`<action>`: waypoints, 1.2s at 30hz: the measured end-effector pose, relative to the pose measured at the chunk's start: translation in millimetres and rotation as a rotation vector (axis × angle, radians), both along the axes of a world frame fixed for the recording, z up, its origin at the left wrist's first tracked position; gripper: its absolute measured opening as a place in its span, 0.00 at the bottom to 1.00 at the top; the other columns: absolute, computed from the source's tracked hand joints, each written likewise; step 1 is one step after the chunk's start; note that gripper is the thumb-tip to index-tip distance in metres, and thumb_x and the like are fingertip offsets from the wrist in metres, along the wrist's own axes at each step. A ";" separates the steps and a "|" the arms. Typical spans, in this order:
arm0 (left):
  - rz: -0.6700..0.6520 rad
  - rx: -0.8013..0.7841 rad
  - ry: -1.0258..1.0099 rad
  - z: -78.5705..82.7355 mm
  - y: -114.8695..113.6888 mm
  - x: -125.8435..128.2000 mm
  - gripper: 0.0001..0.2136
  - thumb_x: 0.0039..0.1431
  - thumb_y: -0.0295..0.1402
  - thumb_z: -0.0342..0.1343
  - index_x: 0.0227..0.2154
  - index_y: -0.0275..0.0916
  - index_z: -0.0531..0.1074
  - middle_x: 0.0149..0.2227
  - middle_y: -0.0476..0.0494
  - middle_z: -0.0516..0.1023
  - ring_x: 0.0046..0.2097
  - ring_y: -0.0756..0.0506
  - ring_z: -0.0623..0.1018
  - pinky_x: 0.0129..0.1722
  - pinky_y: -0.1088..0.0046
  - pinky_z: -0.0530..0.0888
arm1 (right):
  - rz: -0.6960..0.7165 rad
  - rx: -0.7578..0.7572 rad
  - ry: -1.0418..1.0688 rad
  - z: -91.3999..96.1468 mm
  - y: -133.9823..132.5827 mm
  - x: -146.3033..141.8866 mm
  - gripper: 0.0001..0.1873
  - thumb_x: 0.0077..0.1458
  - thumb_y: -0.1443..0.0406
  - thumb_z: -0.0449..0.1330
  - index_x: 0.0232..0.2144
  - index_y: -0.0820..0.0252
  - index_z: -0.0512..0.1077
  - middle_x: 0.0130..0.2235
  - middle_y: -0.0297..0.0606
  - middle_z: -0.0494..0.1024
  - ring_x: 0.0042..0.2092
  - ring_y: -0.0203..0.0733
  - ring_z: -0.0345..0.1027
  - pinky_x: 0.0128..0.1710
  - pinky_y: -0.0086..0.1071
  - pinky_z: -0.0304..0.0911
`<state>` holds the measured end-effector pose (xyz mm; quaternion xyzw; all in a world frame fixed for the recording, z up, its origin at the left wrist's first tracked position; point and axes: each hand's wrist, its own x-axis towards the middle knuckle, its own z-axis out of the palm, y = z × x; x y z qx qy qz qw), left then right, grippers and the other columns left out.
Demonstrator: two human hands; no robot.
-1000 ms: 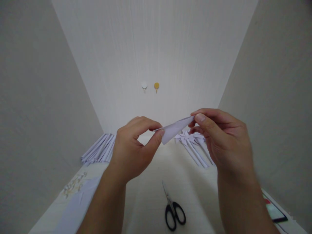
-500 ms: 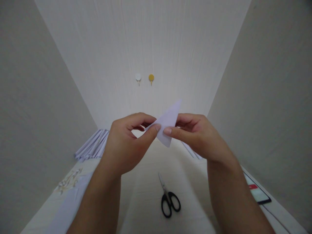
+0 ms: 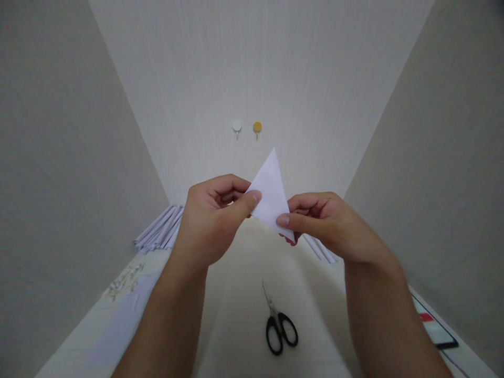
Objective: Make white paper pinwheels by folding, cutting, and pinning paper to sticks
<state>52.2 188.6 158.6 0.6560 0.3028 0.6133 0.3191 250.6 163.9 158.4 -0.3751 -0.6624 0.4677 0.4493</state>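
A triangular folded piece of white paper (image 3: 270, 191) is held up above the table, one point upward. My left hand (image 3: 220, 220) pinches its left edge, thumb on the near face and fingers behind. At the lower right corner my right hand (image 3: 323, 223) grips it the same way, with the thumb in front and fingertips showing beneath. Below both hands, a pair of scissors (image 3: 277, 323) with black handles lies on the table, blades pointing away from me.
Rolled white paper sticks (image 3: 159, 231) are piled at the back left, with more paper sticks (image 3: 321, 249) behind my right hand. Small pale pieces (image 3: 125, 281) and flat paper sheets (image 3: 118, 328) lie at left. A dark-edged flat object (image 3: 437, 325) sits at right. Wall hooks (image 3: 257, 127) hang ahead.
The paper has turned to show its broad face, its point now more upright. My right hand has shifted down to the lower right corner. The whole view has moved slightly.
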 end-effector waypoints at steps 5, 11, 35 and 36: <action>0.000 0.005 -0.032 0.0 3.6 -1.8 0.03 0.50 0.29 0.67 0.26 0.38 0.79 0.20 0.50 0.76 0.21 0.51 0.74 0.19 0.78 0.70 | 0.009 -0.013 -0.017 -0.5 -0.1 1.0 0.15 0.47 0.56 0.74 0.26 0.61 0.80 0.25 0.35 0.80 0.27 0.34 0.71 0.28 0.27 0.69; 0.044 0.045 -0.080 -0.5 7.0 -3.9 0.04 0.51 0.31 0.68 0.27 0.38 0.79 0.22 0.50 0.78 0.23 0.51 0.74 0.21 0.77 0.73 | 0.010 -0.005 -0.049 -1.3 -1.5 2.6 0.14 0.48 0.56 0.74 0.25 0.60 0.80 0.25 0.35 0.81 0.27 0.35 0.73 0.29 0.28 0.70; -0.278 -0.081 0.043 -7.6 2.2 0.4 0.03 0.54 0.32 0.67 0.30 0.38 0.81 0.27 0.44 0.81 0.29 0.47 0.78 0.27 0.73 0.75 | -0.081 0.163 0.011 2.4 -7.6 3.5 0.13 0.53 0.54 0.71 0.32 0.58 0.82 0.32 0.37 0.82 0.34 0.41 0.74 0.34 0.32 0.70; -0.289 -0.082 0.056 -7.3 1.3 1.0 0.03 0.55 0.32 0.67 0.30 0.38 0.81 0.28 0.44 0.81 0.30 0.47 0.78 0.28 0.73 0.75 | -0.065 0.157 0.004 2.8 -8.6 1.5 0.13 0.54 0.55 0.71 0.33 0.58 0.82 0.33 0.37 0.82 0.35 0.42 0.75 0.36 0.32 0.71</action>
